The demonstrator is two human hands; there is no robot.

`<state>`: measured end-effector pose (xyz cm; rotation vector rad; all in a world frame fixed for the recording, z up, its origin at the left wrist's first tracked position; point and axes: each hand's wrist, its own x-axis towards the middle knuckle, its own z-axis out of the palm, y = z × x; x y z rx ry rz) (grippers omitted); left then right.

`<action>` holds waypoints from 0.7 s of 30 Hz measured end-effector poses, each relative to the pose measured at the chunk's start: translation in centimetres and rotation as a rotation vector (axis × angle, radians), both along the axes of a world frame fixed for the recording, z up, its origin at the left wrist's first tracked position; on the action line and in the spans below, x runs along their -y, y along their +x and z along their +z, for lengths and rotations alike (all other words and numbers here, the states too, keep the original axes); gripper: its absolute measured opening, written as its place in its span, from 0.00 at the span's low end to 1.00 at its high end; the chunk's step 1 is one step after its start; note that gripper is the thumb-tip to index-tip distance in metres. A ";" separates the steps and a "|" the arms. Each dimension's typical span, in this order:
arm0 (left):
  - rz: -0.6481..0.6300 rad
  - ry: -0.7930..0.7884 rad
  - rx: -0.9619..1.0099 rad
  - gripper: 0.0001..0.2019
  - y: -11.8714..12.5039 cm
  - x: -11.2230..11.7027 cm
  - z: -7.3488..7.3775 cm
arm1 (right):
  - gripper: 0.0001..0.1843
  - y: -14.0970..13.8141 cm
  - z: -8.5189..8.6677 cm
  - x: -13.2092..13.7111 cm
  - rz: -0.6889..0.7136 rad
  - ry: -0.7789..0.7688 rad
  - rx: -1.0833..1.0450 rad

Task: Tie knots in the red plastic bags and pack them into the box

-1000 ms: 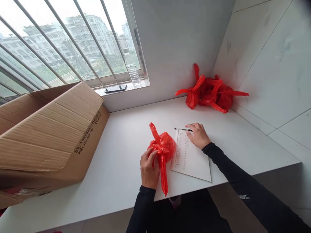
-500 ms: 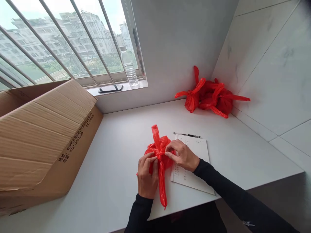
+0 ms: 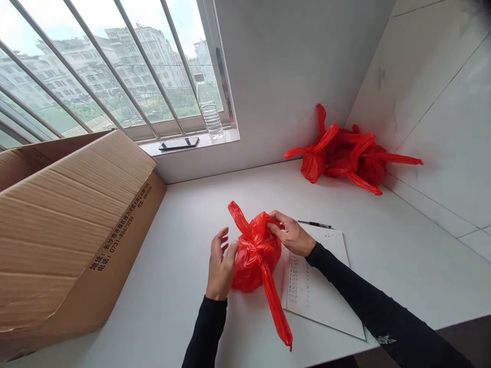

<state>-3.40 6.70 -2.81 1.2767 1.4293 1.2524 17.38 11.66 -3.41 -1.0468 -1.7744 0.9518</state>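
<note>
A tied red plastic bag sits on the white tabletop in front of me. It is knotted at the top, with one twisted handle end pointing away from me and the other trailing towards the table's front edge. Its contents cannot be made out through the plastic. At the bag's left side is my left hand, fingers apart and curved, the thumb close against the plastic. My right hand pinches the bag at its upper right, with the fingertips partly hidden in the folds.
A written notebook lies to the right under my forearm, a pen beyond it. Several tied red bags are heaped in the back corner. An open cardboard box stands left. A bottle and a phone occupy the windowsill.
My fingers have left the knot and moved to the bag's sides, the left hand opening. The bag has turned, its near handle end now swung to the right.
</note>
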 end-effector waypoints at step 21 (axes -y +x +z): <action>-0.296 -0.153 0.412 0.19 2.8 -3.0 -1.3 | 0.13 0.4 -0.7 0.8 0.090 -0.449 -0.526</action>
